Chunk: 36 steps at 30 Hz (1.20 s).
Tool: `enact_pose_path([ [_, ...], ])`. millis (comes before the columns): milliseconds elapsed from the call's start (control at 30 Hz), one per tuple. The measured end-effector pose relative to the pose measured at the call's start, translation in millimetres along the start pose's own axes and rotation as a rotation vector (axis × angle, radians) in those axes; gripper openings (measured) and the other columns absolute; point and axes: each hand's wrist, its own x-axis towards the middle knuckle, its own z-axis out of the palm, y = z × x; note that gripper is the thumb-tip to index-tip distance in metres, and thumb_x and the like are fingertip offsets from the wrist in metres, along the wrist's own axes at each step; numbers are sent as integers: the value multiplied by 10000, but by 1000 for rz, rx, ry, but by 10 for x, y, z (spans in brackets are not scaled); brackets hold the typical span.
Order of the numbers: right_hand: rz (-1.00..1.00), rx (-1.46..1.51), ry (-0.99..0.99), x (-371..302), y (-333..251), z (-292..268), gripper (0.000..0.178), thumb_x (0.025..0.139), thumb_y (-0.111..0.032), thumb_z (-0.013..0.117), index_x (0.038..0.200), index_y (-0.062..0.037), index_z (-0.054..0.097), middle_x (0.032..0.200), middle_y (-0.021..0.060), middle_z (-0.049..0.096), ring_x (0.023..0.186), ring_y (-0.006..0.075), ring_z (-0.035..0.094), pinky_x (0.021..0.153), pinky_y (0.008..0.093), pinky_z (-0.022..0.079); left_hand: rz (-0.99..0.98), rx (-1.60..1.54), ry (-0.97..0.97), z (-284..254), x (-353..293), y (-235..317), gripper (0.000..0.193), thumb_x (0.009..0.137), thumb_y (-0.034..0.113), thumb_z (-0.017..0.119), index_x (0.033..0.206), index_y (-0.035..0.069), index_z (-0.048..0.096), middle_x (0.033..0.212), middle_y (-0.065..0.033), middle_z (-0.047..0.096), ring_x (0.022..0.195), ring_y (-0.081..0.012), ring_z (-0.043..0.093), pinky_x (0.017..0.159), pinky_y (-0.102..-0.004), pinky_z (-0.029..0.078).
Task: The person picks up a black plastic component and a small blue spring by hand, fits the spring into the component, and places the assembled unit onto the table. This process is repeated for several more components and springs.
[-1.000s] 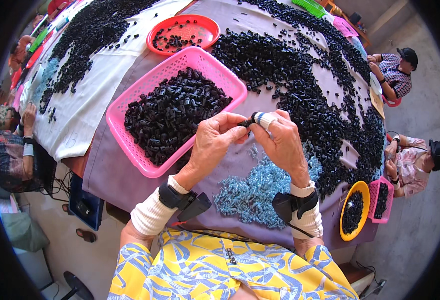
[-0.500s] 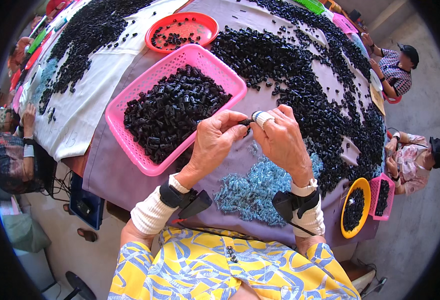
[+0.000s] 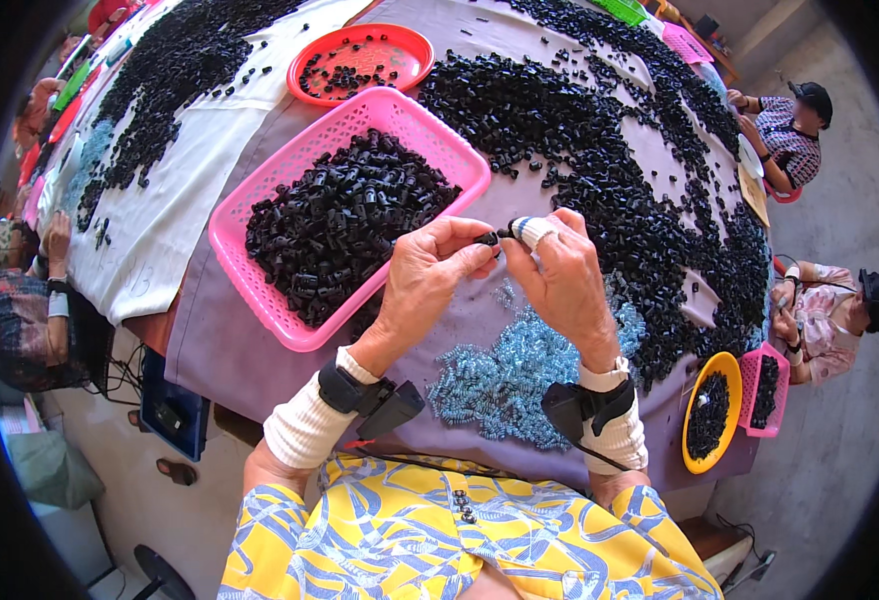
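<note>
My left hand (image 3: 428,275) pinches a small black plastic part (image 3: 487,239) between thumb and fingertips. Close against it, the fingers of my right hand (image 3: 563,278) are closed on another small black piece (image 3: 505,234), mostly covered by the fingertips. A white striped wrap (image 3: 533,231) covers one right finger. Both hands are held above the cloth, at the near right corner of a pink basket (image 3: 235,262) heaped with black plastic parts (image 3: 345,220). Below and between my forearms lies a pile of bluish metal springs (image 3: 510,375).
A large heap of black parts (image 3: 600,180) spreads over the purple cloth (image 3: 250,365) to the right. A red tray (image 3: 422,60) stands behind the basket. At right are a yellow bowl (image 3: 693,452) and a smaller pink basket (image 3: 777,415). Several people sit around the table.
My fingertips have drawn slightly apart, and the black part in my left hand shows more plainly. My right hand has tilted a little.
</note>
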Motion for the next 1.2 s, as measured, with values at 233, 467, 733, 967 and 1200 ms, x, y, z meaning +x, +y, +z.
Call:
enact_pose_path([
  [233,-55,-111,-12,-6,-30,14,96,783,-125,624,741,-45,593,681,85,597,699,246,583,817,395,393,18,1,18,17,-3,-19,181,856,23,591,1024,-41,615,858,-63,666,758,-80,616,690,-209,503],
  [467,-89,-79,-103,-4,-35,-4,65,783,-84,596,749,-40,563,703,95,585,711,249,577,814,400,387,39,31,25,8,-28,-15,171,844,-11,581,1007,-39,626,853,-62,664,770,-81,611,695,-209,498],
  [733,-115,-163,-148,-80,30,77,50,744,-19,548,792,-35,546,722,90,577,739,255,577,820,394,380,18,44,25,-13,-8,-71,174,841,4,591,1001,-37,645,839,-50,662,740,-71,591,677,-210,486],
  [967,-97,-240,-137,-97,33,109,68,737,-36,548,805,-36,553,746,88,582,784,256,581,826,404,379,9,100,44,-25,-6,-90,200,831,15,603,1017,-33,659,813,-39,655,717,-68,577,665,-203,477],
  [1200,-48,-260,-158,-124,1,91,56,746,-51,544,797,-29,552,761,112,576,786,266,568,801,385,391,-13,125,39,-36,-1,-137,213,822,14,601,1020,-38,662,793,-42,653,694,-65,570,657,-202,476],
])
